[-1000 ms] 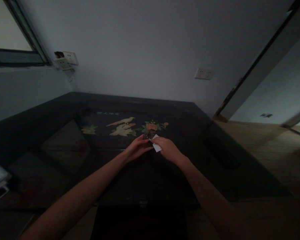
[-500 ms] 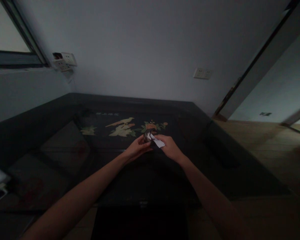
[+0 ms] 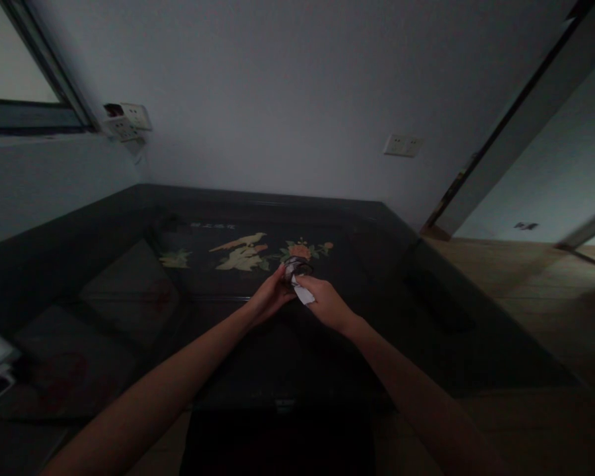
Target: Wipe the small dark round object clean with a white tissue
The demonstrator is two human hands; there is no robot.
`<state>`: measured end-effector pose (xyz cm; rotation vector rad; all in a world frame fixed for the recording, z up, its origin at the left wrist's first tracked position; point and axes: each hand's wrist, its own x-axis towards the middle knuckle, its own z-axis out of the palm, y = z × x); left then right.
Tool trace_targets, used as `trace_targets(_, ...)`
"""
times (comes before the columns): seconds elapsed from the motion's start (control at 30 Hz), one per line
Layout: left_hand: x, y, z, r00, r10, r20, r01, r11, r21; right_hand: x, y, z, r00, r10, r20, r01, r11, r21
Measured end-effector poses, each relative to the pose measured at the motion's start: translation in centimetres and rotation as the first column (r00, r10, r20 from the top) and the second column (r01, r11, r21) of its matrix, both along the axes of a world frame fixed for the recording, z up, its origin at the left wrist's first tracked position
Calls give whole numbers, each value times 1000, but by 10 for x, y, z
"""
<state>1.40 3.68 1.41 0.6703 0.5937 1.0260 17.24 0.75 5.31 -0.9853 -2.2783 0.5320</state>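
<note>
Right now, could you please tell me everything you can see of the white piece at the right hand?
The white piece is small, thin and flat-looking, with no marking that I can make out; it could be paper or cloth, the dim light leaves that open. The right hand grips it, covering part of it. Its near end sticks out below the fingers, slanting toward the wearer, while its far end reaches the dark, roundish object in the left hand, apparently against it.
</note>
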Motion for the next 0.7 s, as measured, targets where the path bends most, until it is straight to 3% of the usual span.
trace_targets(0.17, -1, -2, 2, 999, -22, -24, 22, 999, -23, -3, -4, -2, 971, -56, 231, 39, 996, 74)
trace_targets(0.33, -2, 0, 3, 1000, 3, 14, -3, 1000, -21, -1, -3, 3, 894, -73, 443, -7, 984, 177)
trace_targets(0.7, -2, -1, 0, 998, 54, -21, -53, 997, 63, 8, 5, -2, 899, -95, 426, -14, 969, 246)
